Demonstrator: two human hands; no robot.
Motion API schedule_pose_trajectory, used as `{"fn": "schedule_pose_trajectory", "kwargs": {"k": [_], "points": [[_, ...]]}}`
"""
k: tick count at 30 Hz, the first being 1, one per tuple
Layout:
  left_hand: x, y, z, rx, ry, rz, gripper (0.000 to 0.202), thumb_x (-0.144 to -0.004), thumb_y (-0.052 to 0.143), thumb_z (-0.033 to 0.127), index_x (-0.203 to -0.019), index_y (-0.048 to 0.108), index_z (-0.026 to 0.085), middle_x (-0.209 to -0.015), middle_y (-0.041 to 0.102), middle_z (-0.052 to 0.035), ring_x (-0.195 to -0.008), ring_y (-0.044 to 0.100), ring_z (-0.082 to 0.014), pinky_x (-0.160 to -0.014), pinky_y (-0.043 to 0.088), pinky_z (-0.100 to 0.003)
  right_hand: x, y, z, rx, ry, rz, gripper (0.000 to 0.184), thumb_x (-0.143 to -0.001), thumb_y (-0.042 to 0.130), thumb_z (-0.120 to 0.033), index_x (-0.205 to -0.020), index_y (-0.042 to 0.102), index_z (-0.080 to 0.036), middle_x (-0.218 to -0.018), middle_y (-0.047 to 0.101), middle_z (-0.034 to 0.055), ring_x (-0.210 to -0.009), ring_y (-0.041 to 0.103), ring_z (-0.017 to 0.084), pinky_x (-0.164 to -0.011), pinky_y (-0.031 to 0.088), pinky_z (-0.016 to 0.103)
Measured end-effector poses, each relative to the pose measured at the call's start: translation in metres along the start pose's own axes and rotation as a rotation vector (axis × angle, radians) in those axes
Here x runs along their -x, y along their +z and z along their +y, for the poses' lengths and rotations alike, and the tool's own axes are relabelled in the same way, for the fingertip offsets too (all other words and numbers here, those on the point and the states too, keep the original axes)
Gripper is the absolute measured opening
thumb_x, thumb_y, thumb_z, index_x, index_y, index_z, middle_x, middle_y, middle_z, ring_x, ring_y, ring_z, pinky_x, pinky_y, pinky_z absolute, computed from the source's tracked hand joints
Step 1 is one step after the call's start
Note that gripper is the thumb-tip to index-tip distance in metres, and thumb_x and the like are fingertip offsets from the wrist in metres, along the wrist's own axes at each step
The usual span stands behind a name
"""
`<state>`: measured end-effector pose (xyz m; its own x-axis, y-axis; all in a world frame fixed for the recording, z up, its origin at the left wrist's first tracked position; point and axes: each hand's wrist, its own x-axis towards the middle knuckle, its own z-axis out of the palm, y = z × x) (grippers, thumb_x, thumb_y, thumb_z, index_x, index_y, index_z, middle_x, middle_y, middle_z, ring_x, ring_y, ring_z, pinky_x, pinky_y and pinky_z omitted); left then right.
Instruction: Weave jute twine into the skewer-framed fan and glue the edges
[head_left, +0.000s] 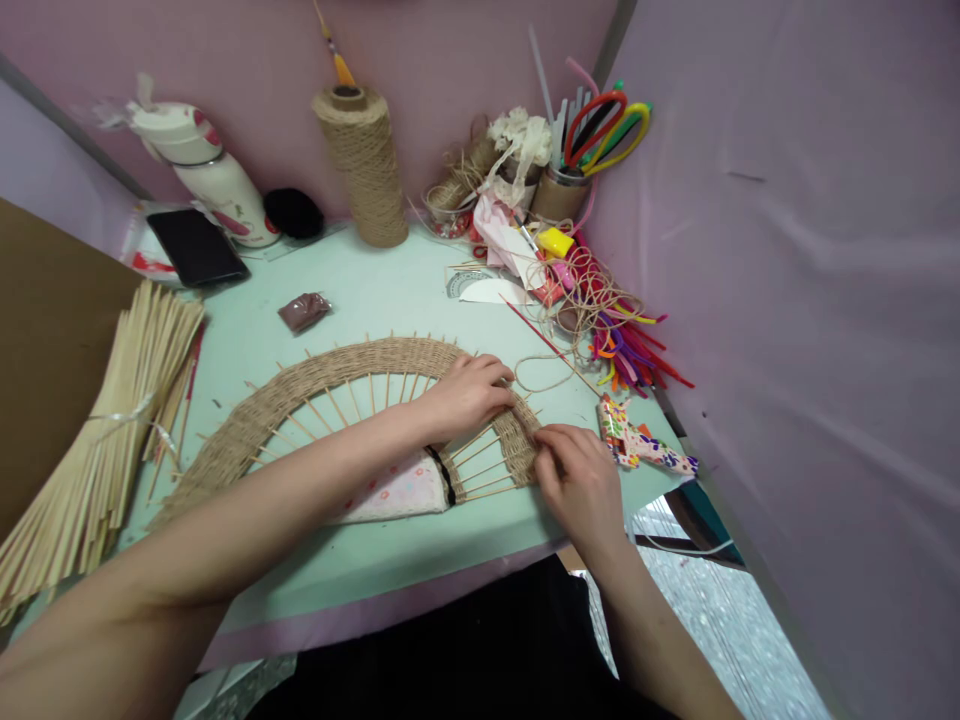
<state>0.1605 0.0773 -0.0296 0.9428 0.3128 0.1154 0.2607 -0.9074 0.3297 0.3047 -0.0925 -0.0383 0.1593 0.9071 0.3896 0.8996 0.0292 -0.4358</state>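
The left forearm is lying diagonally across the workpiece, entering from the lower left and passing above the white patterned panel [397, 487]. The left hand [472, 392] is resting palm down over the right-hand part of the woven band [360, 360], its fingers bending and pointing to the right. The thumb is staying out of sight, so whether this hand is pinching or pressing cannot be told.

The right forearm is rising from the lower right. The right hand [581, 475] is presenting its back to the camera and is pointing left, with thumb and index finger converging at the outer edge of the band, near its lower right end. Whether they are gripping twine or a stick tip cannot be told.

The fan-shaped workpiece is lying flat on the green tabletop [360, 570]. Its band is arching to the left of the right hand and is running beneath the left hand, then sweeping away toward the lower left. Thin sticks [352, 398] are radiating between band and panel; black trim [444, 474] is edging a narrow woven strip beside the panel. A flower-patterned tool [637, 440] is lying just right of the right hand. A twine cone [360, 165] is standing behind the band.
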Motion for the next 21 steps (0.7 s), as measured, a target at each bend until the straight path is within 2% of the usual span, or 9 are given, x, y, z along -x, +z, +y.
{"fn": "schedule_pose_trajectory", "kwargs": {"k": [3,7,9,13,15,21], "points": [[-0.001,0.001,0.0,0.009,0.004,0.002,0.02,-0.095,0.055,0.032,-0.101,0.073,0.023,-0.12,0.065,-0.0091,-0.118,0.05,-0.0269,-0.091,0.034,-0.042,0.005,-0.006,0.001,0.003,0.015,0.049,0.016,-0.088,0.054,-0.013,-0.098,0.064,-0.02,-0.095,0.07,0.0053,-0.089,0.063,0.022,-0.084,0.047,0.036],[-0.006,0.003,-0.001,0.044,-0.002,0.0,0.013,-0.092,0.059,0.025,-0.096,0.07,0.021,-0.12,0.065,-0.0086,-0.118,0.051,-0.0259,-0.09,0.034,-0.039,0.003,-0.008,0.0,-0.01,0.102,0.146,0.014,-0.088,0.056,-0.02,-0.101,0.061,-0.018,-0.091,0.068,0.0059,-0.084,0.062,0.021,-0.082,0.047,0.036],[-0.009,0.003,-0.001,0.059,0.005,0.005,0.01,-0.091,0.06,0.022,-0.092,0.069,0.02,-0.119,0.066,-0.0081,-0.117,0.051,-0.0253,-0.089,0.033,-0.038,-0.004,-0.003,-0.001,-0.016,0.128,0.12,0.016,-0.09,0.057,-0.024,-0.103,0.061,-0.017,-0.093,0.068,0.0068,-0.086,0.061,0.022,-0.083,0.047,0.037],[-0.01,0.002,-0.003,0.078,0.037,0.02,0.011,-0.093,0.056,0.022,-0.091,0.066,0.019,-0.116,0.068,-0.0076,-0.115,0.052,-0.024,-0.09,0.03,-0.039,-0.024,0.012,-0.007,0.007,0.145,-0.049,0.024,-0.092,0.058,-0.034,-0.107,0.064,-0.016,-0.097,0.068,0.0099,-0.093,0.057,0.027,-0.083,0.045,0.04],[-0.009,0.001,-0.003,0.09,0.048,0.027,0.013,-0.095,0.053,0.022,-0.092,0.065,0.019,-0.109,0.07,-0.0068,-0.111,0.054,-0.0224,-0.094,0.027,-0.04,-0.031,0.019,-0.011,0.038,0.165,-0.092,0.025,-0.092,0.059,-0.035,-0.107,0.067,-0.017,-0.095,0.066,0.0101,-0.091,0.054,0.028,-0.082,0.045,0.041],[-0.01,-0.004,-0.003,0.125,0.001,0.01,0.007,-0.093,0.056,0.021,-0.093,0.063,0.018,-0.095,0.072,-0.0037,-0.098,0.058,-0.0193,-0.095,0.027,-0.039,-0.031,0.03,-0.012,0.022,0.187,-0.037,0.019,-0.094,0.054,-0.026,-0.101,0.071,-0.019,-0.09,0.065,0.0081,-0.088,0.052,0.026,-0.082,0.043,0.039]]}}
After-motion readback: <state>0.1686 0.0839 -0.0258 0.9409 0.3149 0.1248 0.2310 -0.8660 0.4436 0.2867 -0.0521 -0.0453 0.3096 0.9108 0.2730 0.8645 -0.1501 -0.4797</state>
